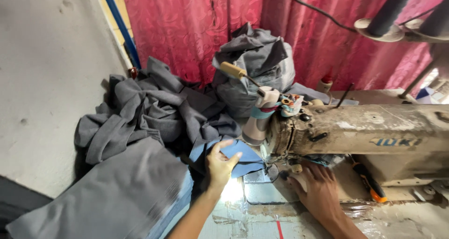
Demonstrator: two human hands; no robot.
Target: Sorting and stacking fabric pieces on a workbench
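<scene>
Blue cloth (241, 157) under left hand (220, 166), seemingly pinched, beside sewing machine (355, 129).

blue cloth (243, 158): small folded piece, flat, pinched at edge
position: left of needle, beside grey fabric (121, 192)

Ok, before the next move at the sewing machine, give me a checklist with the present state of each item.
1. Left hand grips the blue fabric piece: ok, fingers pinch its edge.
2. Right hand is steady on the machine bed under the sewing machine arm: ok.
3. Fabric lies under the needle: cannot tell, the needle area is hidden by the machine head.
4. Fingers are away from the needle: cannot tell, the right fingertips are close to it.
5. Work area is lit: ok, bright light falls on the metal plate.
6. Grey fabric pile is off the plate: ok.
</scene>
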